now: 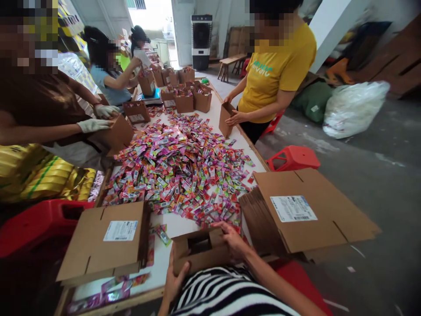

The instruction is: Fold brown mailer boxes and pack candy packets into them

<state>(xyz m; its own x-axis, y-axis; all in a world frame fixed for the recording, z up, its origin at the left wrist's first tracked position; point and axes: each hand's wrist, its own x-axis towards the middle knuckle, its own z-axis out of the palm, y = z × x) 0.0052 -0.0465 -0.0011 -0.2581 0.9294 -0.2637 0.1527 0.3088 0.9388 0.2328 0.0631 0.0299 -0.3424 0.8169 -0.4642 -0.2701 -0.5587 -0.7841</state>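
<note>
A brown cardboard box (210,262) is between my two hands, close against the striped top at the table's near edge. Some of its flaps are folded inward around a dark rectangular gap. My left hand (175,276) grips the box's left end, thumb on the near side. At the right end, my right hand (234,241) holds the far corner, its fingers along the upper edge. Just beyond the box lies a large heap of small colourful packets (187,162). Flat cartons with white labels lie stacked at the left (98,241) and at the right (305,210).
A person in a yellow shirt (279,74) holds a box at the table's right side. Gloved hands (95,125) tilt another carton at the left. Filled boxes (184,103) stand at the far end of the white table (164,281). Red stools (297,156) flank it.
</note>
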